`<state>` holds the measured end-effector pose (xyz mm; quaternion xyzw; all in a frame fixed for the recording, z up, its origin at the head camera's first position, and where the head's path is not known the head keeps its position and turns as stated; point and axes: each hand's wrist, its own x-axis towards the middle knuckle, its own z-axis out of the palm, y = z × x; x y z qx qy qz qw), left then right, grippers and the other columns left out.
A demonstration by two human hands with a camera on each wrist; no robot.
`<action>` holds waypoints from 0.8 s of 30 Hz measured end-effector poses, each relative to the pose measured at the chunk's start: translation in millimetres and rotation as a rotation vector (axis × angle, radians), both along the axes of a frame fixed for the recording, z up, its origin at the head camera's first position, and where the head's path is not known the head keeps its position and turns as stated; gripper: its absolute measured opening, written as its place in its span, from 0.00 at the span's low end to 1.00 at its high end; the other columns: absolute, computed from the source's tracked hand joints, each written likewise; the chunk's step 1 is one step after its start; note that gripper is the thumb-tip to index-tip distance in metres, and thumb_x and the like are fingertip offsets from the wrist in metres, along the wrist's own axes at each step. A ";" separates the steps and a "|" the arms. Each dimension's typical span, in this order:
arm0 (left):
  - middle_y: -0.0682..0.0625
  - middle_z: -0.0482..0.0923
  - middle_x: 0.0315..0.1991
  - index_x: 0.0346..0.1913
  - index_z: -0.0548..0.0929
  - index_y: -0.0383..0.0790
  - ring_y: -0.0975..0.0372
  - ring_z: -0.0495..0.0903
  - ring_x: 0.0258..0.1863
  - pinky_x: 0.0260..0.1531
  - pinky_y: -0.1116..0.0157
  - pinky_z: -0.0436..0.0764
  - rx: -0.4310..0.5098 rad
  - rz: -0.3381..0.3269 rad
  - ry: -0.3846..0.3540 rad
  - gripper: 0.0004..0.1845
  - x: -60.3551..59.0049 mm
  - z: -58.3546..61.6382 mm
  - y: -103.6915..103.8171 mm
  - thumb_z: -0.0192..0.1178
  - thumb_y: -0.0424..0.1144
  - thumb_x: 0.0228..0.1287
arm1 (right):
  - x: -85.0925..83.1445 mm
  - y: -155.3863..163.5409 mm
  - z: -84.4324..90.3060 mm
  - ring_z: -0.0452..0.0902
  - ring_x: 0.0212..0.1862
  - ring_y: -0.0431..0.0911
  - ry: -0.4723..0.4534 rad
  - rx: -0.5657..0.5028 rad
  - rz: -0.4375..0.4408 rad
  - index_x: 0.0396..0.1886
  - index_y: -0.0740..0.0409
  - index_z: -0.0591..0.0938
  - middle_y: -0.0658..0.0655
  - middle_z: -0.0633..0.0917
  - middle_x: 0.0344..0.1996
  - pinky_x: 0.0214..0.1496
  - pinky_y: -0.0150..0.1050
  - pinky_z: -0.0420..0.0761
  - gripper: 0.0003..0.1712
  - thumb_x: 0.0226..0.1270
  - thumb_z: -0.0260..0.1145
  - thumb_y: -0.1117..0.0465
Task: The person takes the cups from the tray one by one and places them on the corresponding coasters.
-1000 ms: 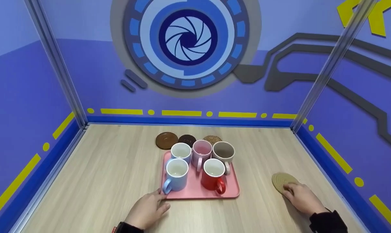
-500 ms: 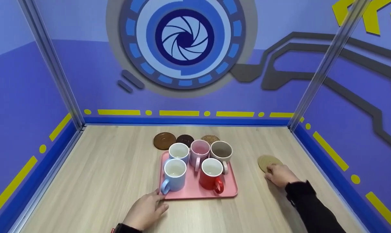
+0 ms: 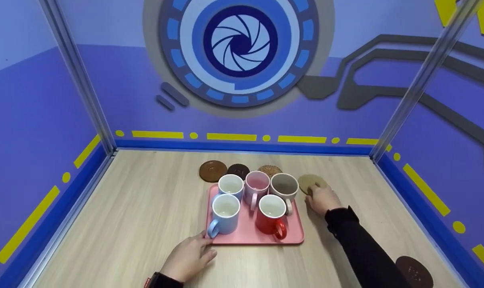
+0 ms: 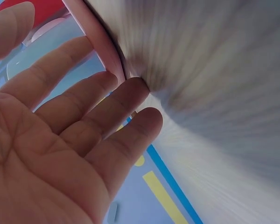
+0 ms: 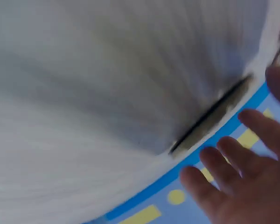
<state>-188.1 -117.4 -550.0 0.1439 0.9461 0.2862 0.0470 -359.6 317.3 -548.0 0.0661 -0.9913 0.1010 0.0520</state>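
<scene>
The head view looks forward and down from above the table (image 3: 145,208), taking in the tray (image 3: 242,234), both hands and the back wall. Each wrist view sits very close, low at the tabletop, looking past its fingers: the left (image 4: 126,100) shares the tray's (image 4: 100,44) edge, the right (image 5: 228,168) a coaster's (image 5: 210,116) edge.

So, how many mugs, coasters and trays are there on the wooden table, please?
Ceramic mugs: 5 (two light blue, pink, beige, red)
Round coasters: 5 (one under right hand)
Pink plastic tray: 1
Total: 11
</scene>
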 end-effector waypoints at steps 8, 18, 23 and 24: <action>0.36 0.73 0.67 0.57 0.83 0.39 0.42 0.76 0.63 0.62 0.41 0.74 -0.022 0.046 0.032 0.23 -3.6 8.9 -3.4 0.64 0.50 0.65 | -2.4 -6.8 4.1 0.81 0.47 0.67 0.071 -0.019 0.039 0.46 0.63 0.83 0.67 0.85 0.42 0.51 0.62 0.79 0.15 0.66 0.65 0.57; 0.37 0.74 0.66 0.57 0.83 0.39 0.42 0.77 0.62 0.61 0.42 0.75 -0.018 0.033 0.058 0.23 1.3 -0.3 0.6 0.64 0.50 0.65 | -27.4 -22.5 7.2 0.80 0.56 0.65 -0.113 -0.055 0.138 0.55 0.64 0.81 0.69 0.84 0.52 0.62 0.59 0.77 0.19 0.71 0.60 0.59; 0.36 0.74 0.66 0.56 0.84 0.39 0.43 0.78 0.61 0.61 0.43 0.76 -0.019 0.018 0.072 0.23 4.1 -6.3 1.3 0.65 0.50 0.65 | -27.4 -29.4 3.7 0.83 0.51 0.63 -0.118 -0.062 0.201 0.51 0.63 0.82 0.68 0.87 0.46 0.59 0.58 0.79 0.16 0.70 0.58 0.61; 0.36 0.74 0.65 0.56 0.84 0.38 0.43 0.78 0.61 0.60 0.44 0.77 -0.020 0.016 0.078 0.23 4.6 -7.4 1.4 0.65 0.49 0.64 | -26.1 -29.8 2.2 0.83 0.51 0.63 -0.119 -0.065 0.211 0.51 0.63 0.82 0.68 0.87 0.45 0.59 0.59 0.79 0.15 0.70 0.58 0.61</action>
